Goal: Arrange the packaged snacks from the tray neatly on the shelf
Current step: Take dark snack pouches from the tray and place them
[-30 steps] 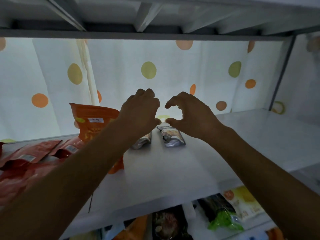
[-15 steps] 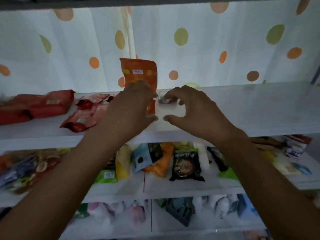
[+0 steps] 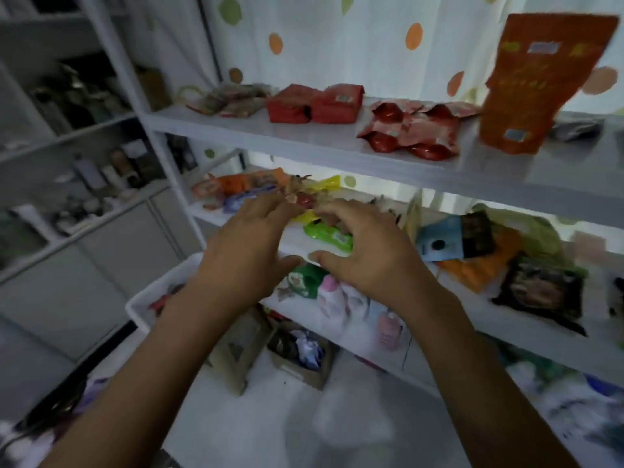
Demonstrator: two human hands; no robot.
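The packaged snacks are lying on two white shelf boards, seen through motion blur. On the upper shelf [image 3: 337, 153], a tall orange pouch [image 3: 537, 86] is standing upright at the right, a cluster of glossy red packets [image 3: 410, 130] is lying just left of it, two red packs [image 3: 315, 103] are sitting side by side further left, and a heap of brownish packets [image 3: 233, 99] is resting near the left end. On the middle shelf [image 3: 526, 336], an orange packet [image 3: 243, 184] and a yellow packet [image 3: 326, 184] are lying at the back left, a green packet [image 3: 329, 235] is lying nearer the front, and to the right a blue-and-black packet [image 3: 445, 239] is overlapping an orange one, with a dark packet [image 3: 540, 292] lying at the front edge. Both hands are hanging close together in front of this middle shelf: the left hand [image 3: 243, 255] is released with its fingers loosely spread toward the back-left packets, and the right hand [image 3: 368, 255] is loose too, its fingers gently curved in front of the green packet and grasping nothing. Whether any fingertip is touching a packet cannot be told. A white tray [image 3: 148, 295] is sitting lower left, partly behind the left forearm. A white curtain with orange and green dots [image 3: 354, 45] is hanging behind the shelves, and a cardboard box [image 3: 304, 356] is standing on the floor below.
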